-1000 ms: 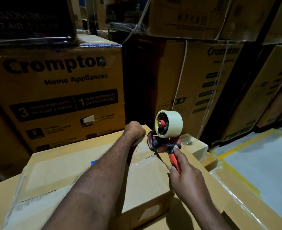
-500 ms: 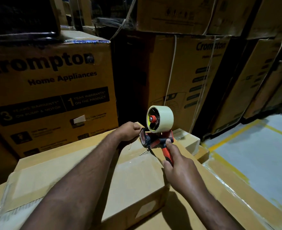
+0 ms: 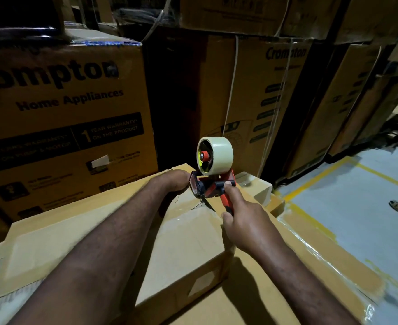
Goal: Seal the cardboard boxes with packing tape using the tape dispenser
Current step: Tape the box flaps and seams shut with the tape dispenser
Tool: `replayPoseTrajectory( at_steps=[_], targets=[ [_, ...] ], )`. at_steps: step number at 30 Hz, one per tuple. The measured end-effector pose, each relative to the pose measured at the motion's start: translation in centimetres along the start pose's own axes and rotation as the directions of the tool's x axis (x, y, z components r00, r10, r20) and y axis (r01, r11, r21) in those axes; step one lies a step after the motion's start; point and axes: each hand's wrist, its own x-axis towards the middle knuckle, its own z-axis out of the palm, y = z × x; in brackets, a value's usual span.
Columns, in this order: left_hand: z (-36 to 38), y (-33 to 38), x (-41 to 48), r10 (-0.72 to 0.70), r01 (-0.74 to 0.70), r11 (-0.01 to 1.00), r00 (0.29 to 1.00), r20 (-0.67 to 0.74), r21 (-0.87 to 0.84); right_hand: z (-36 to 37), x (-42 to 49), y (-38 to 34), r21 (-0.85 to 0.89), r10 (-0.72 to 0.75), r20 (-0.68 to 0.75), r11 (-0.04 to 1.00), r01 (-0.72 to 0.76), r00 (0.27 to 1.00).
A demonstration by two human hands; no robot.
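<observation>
To your left a big printed carton (image 3: 59,113) stands behind the work, and in front of it lies the cardboard box (image 3: 113,233) you're sealing, resting on other flat cartons, with its top seam running away from you. Your left hand (image 3: 172,181) is stretched out to the far edge of that box, knuckles up and fingers folded down out of sight, so you cannot tell whether they pinch the tape end or just bear on the edge. Just beside it, touching or nearly so, the tape dispenser (image 3: 214,186) sits nose-down at the far end of the seam with its tape roll (image 3: 216,156) upright above. Your right hand (image 3: 247,224) grips the red handle, fingers wrapped round it, the forefinger laid forward along the frame. This looks like the start of a strip, with the end being anchored at the far edge. The next move likely calls for a steady pull of the dispenser back toward you along the seam, nose pressed flat, while the left hand holds the anchor down so the tape does not lift or wander
</observation>
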Motion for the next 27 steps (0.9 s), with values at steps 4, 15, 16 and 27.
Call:
replayPoseTrajectory(
  at_steps=[4,15,16,27],
  targets=[
    [0.1,0.5,-0.2,-0.069,0.07,0.998,0.997,0.022,-0.009,-0.4,-0.2,-0.1,-0.018,0.012,0.016,1.0,-0.012,1.0],
    [1.1,1.7,-0.4,-0.187,0.196,0.98,0.968,-0.166,0.04,-3.0,-5.3,2.8,-0.017,0.04,0.081,0.999,-0.038,0.996],
    [1.3,1.9,-0.6,-0.14,0.177,0.979,0.948,-0.285,0.106,-3.0,-5.4,2.9,-0.012,0.041,0.077,0.999,-0.041,0.996],
    [1.5,3.0,-2.8,0.133,-0.121,0.988,0.982,-0.131,0.092,-3.0,-5.5,2.9,0.057,0.074,0.091,0.995,-0.08,0.993]
  ],
)
